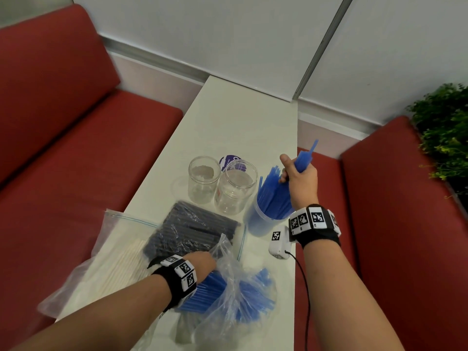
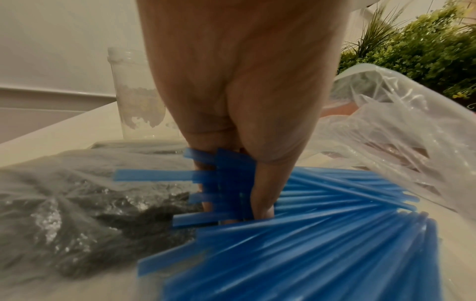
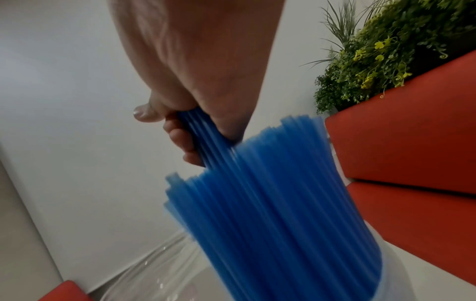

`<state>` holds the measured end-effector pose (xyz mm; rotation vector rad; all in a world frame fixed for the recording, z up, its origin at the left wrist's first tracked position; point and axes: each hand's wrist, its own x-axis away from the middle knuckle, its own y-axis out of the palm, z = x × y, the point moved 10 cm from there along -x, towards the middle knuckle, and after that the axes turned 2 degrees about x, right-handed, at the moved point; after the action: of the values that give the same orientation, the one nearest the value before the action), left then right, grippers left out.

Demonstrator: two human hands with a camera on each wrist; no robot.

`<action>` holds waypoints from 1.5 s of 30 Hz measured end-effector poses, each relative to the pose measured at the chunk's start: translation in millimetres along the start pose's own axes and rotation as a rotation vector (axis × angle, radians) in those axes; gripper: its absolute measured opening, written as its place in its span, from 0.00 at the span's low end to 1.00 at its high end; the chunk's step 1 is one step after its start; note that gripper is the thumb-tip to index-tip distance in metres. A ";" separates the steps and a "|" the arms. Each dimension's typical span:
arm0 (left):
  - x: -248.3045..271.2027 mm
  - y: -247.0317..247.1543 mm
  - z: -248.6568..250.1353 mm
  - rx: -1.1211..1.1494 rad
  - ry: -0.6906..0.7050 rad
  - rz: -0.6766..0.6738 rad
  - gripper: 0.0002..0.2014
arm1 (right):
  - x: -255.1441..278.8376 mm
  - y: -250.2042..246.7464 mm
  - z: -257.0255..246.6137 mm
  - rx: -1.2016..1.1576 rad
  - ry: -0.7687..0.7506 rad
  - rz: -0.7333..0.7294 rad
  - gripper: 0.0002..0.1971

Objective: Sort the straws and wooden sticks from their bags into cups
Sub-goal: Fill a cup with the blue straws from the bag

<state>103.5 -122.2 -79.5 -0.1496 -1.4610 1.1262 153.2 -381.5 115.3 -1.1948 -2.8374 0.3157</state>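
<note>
Straws [image 1: 302, 160] fill the right hand's [image 1: 301, 177] fist above the cup [image 1: 263, 221]; left hand [image 1: 202, 262] grips more in the bag [image 1: 228, 295]. Next, probably: lower them in.

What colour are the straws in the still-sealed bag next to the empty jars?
Black, or very dark grey: the bagged straws show best in the head view.

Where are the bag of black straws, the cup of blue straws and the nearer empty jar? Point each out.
Black straws bag [image 1: 192, 229]: head view, on the middle of the dark bundle.
Blue straws cup [image 1: 260, 224]: head view, on the cup's side wall.
Nearer empty jar [image 1: 231, 196]: head view, on its clear wall.
</note>
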 end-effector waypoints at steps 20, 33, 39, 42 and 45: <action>14.7 -0.9 12.0 0.010 0.007 -0.040 0.19 | 37.8 -11.2 6.0 -0.014 -0.181 0.100 0.06; 15.6 -4.6 -5.4 0.008 -0.021 -0.078 0.19 | 51.4 0.8 23.9 0.610 -0.219 0.008 0.16; 18.9 -6.0 -19.5 0.017 -0.074 -0.096 0.21 | 60.8 14.1 7.9 0.867 -0.278 -0.047 0.25; 23.9 -7.8 -27.8 -0.017 -0.096 -0.070 0.20 | 63.7 15.6 17.6 0.996 -0.202 -0.129 0.25; 27.5 -9.8 -38.5 -0.082 -0.111 -0.011 0.15 | 73.0 5.8 -14.9 0.766 -0.332 0.065 0.26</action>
<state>132.7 -88.3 -61.1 -0.1374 -1.6059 1.0807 107.9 -323.1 126.1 -1.1102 -2.4636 1.5471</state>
